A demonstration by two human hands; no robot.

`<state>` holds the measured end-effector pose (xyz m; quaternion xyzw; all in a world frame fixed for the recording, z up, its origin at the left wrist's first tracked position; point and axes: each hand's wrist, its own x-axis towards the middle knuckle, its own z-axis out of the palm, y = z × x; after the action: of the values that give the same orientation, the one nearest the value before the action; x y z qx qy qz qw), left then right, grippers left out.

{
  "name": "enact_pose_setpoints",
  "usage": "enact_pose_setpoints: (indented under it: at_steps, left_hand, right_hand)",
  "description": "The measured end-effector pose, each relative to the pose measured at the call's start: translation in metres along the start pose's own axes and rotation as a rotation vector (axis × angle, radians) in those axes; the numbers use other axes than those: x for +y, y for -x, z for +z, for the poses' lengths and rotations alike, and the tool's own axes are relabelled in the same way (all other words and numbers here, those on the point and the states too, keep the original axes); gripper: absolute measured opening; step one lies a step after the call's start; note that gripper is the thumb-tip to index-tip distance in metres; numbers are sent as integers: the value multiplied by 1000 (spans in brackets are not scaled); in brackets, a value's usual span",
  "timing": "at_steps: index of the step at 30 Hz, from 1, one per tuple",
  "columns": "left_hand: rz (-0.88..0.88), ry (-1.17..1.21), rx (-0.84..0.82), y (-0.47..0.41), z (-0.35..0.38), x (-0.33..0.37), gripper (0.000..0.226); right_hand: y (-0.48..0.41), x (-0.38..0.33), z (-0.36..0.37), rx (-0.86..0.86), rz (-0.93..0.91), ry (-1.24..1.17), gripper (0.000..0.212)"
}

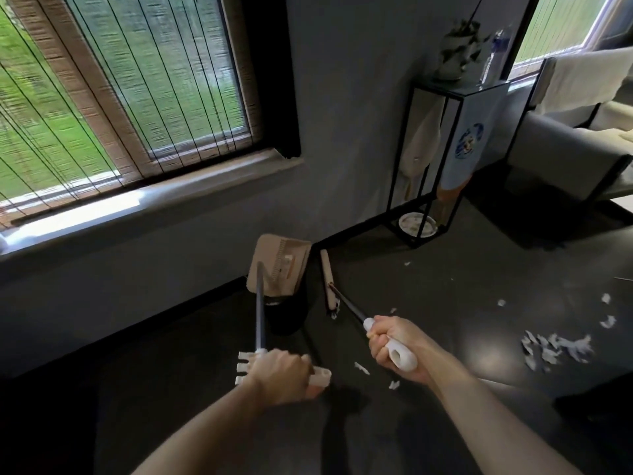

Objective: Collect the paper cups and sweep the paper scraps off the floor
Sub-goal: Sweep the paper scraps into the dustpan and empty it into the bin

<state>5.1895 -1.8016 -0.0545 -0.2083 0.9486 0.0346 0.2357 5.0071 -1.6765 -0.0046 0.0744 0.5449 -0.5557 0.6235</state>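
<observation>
My left hand [279,375] grips the white handle of a long-handled beige dustpan [279,264], whose pan is tilted up above a dark bin [286,315] by the wall. My right hand [394,344] grips the white handle of a broom [328,279]; its beige head stands on the dark floor just right of the dustpan. White paper scraps [555,347] lie in a cluster on the floor to the right, with a few more scraps [361,368] near my right hand. No paper cup is visible.
A black metal-frame stand [445,159] with a plant and a bottle on top stands against the wall at back right, a plate at its base. A grey sofa [565,159] is at far right. A window with blinds fills the upper left.
</observation>
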Motion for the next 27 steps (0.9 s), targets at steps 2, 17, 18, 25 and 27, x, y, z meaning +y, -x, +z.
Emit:
enact_pose_setpoints:
  at_steps: [2,17,18,25,27]
  left_hand:
    - [-86,99,49,-1,-26,-16,54]
    - [-267,754,863,91,-169,-112,57]
    - [-246,750,835,89,-153,-104,50]
    - [3,848,467,104,-29,-29,52]
    - [89,857,386,115,-6,-4,51]
  right_hand:
    - [2,2,-1,8,5,12,21]
    - [72,26,18,35,-177,84,30]
    - [76,37,17,44,-192,75,32]
    - [122,157,11,158,-264,-117,40]
    - [142,192,5,208,-279,-169,50]
